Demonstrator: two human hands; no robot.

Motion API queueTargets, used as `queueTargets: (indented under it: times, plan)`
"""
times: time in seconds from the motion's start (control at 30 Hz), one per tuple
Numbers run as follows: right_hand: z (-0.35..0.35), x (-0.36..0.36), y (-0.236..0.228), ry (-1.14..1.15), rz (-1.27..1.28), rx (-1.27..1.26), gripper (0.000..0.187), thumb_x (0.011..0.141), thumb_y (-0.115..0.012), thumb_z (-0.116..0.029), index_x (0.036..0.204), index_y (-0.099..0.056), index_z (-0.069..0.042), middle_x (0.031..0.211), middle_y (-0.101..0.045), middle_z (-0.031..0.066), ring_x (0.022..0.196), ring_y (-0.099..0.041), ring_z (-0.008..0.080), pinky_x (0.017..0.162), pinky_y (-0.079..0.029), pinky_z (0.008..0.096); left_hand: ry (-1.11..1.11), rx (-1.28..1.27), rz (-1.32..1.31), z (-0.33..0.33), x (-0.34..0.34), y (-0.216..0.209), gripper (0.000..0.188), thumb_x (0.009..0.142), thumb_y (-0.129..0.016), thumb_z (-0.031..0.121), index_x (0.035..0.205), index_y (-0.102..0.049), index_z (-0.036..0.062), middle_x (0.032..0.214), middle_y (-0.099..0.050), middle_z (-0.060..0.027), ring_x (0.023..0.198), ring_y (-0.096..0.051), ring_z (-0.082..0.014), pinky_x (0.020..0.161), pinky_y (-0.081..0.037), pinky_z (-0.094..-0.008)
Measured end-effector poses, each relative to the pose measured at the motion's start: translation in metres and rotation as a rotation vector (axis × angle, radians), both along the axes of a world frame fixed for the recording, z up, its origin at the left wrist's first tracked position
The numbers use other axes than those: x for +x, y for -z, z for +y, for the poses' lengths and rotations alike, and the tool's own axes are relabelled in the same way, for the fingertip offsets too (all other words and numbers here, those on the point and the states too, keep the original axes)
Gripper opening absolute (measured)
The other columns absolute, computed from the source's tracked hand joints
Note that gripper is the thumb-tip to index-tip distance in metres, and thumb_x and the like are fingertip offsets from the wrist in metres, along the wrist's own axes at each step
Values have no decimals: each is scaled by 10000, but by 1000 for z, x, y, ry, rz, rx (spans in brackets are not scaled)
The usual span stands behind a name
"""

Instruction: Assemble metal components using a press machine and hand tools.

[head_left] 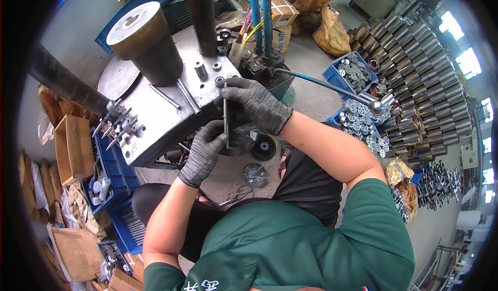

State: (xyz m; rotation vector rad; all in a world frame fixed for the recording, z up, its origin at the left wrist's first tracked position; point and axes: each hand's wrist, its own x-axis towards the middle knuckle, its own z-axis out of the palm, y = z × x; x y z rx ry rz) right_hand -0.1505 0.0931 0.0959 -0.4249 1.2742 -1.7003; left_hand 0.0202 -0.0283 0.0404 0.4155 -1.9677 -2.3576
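Between my two gloved hands stands a slim metal shaft (225, 116), in front of the press table's near right corner. My left hand (201, 155), in a dark grey glove, pinches its lower part. Higher up, the fingers of my right hand (257, 103) close on its top end. Close by on the metal press table (155, 120) are a small ring-shaped bearing (217, 66), a short metal sleeve (200, 69), a metal tube (189, 97) and a thin rod (165, 96). Several shafts with fittings (118, 122) cluster at the table's left corner.
A heavy steel cylinder (148, 45) and thick columns rise from the table. A long lever with a ball end (332, 87) reaches out to the right. Blue bins (353, 69) of metal parts and stacked metal cylinders (415, 83) stand right; blue crates (111, 161) stand left.
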Motion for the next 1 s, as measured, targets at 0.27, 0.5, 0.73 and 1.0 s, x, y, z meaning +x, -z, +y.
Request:
queueTargets:
  times: [0.27, 0.5, 0.73, 1.0]
  plan:
    - [-6, 11, -2, 77, 247, -19, 333, 1025, -658, -310, 1187, -689, -22, 870, -720, 51, 786, -679, 116, 727, -574, 277, -10, -64, 74, -1, 1, -2, 335, 1026, -571, 118, 1343, -559, 11, 1145, -692, -114, 1001, -700, -188, 741, -620, -309]
    - [-12, 22, 14, 22, -15, -166, 292, 1057, -521, -227, 1303, -557, -72, 997, -718, 76, 896, -703, 157, 823, -589, 313, -70, -109, 152, -7, 6, 18, 323, 994, -654, 126, 1290, -604, 6, 1087, -684, -69, 856, -625, -108, 709, -594, -279]
    - [-7, 37, 34, 24, 606, 49, 336, 1015, -630, -321, 1177, -664, -29, 970, -704, 76, 920, -644, 115, 826, -534, 302, -236, -311, 245, -13, 6, 20, 364, 945, -744, 172, 1223, -637, -36, 993, -718, -86, 849, -696, -154, 765, -570, -287]
    - [51, -23, 0, -385, 1089, -24, 365, 983, -654, -269, 1247, -657, -19, 1090, -729, 196, 999, -698, 245, 913, -544, 394, -589, -1036, 337, -105, -11, 26, 202, 1019, -655, 122, 1166, -678, -15, 1063, -729, -110, 972, -677, -214, 915, -538, -357]
